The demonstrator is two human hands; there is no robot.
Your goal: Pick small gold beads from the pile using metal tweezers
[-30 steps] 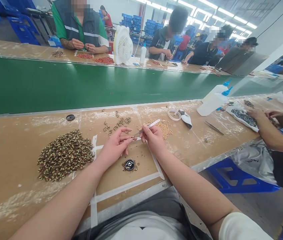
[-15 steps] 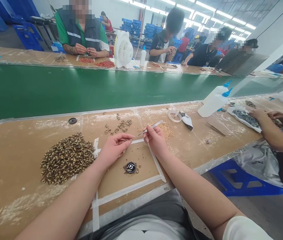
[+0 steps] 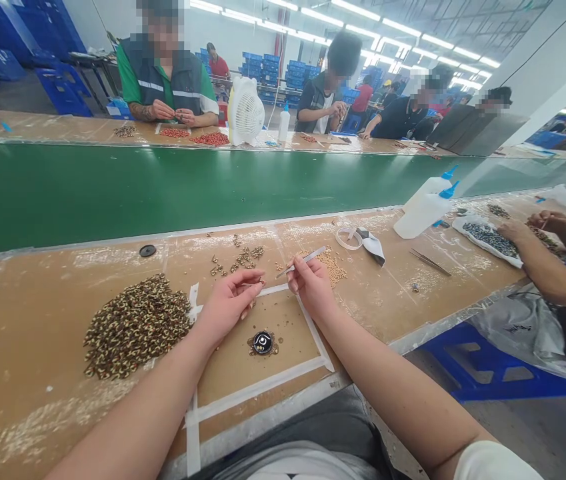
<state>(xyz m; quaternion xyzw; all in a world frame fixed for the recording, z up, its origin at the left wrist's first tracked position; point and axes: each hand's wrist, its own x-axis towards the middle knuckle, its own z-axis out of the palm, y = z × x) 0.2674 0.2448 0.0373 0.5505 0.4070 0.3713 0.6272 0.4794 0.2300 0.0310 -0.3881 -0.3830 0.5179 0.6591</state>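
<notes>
At the top edge of the taped square [image 3: 257, 393], the right hand [image 3: 313, 288] is gripping tweezers [image 3: 305, 259]; the left hand [image 3: 227, 308] is curling, and whether it is holding anything cannot be told.

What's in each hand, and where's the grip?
The right hand holds slim tweezers between thumb and fingers, on the shank toward the tips. The left hand has its fingertips pinched together; anything there is too small to tell.
</notes>
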